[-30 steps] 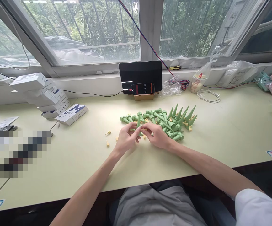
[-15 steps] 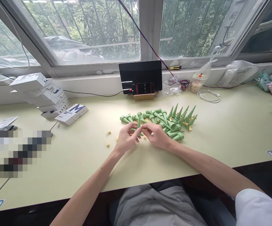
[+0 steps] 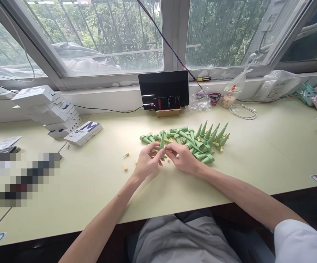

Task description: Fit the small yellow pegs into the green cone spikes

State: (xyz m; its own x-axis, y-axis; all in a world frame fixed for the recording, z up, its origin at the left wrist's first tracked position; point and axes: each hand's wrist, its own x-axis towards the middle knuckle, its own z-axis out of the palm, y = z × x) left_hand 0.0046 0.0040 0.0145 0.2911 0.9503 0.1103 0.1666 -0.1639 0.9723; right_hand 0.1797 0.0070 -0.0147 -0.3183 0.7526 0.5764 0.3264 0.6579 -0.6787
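Note:
My left hand (image 3: 148,159) is closed around the lower part of a green plastic spike (image 3: 162,140), which stands upright with its point up. My right hand (image 3: 182,156) pinches at the spike's right side, its fingertips touching or nearly touching my left thumb. Whatever is between the right fingertips is too small and hidden to make out. Behind and right of my hands lies a pile of green spikes (image 3: 192,140) with ridged caps. Several spikes (image 3: 213,134) there stand point up, with small yellow pieces around them. Loose yellow pegs (image 3: 125,167) lie left of my left hand.
A phone (image 3: 167,103) with a timer leans on a black tablet (image 3: 163,86) at the back. White boxes (image 3: 85,132) are stacked at the left. A bagged cup (image 3: 230,95) and a coiled white cable (image 3: 243,111) are at the back right.

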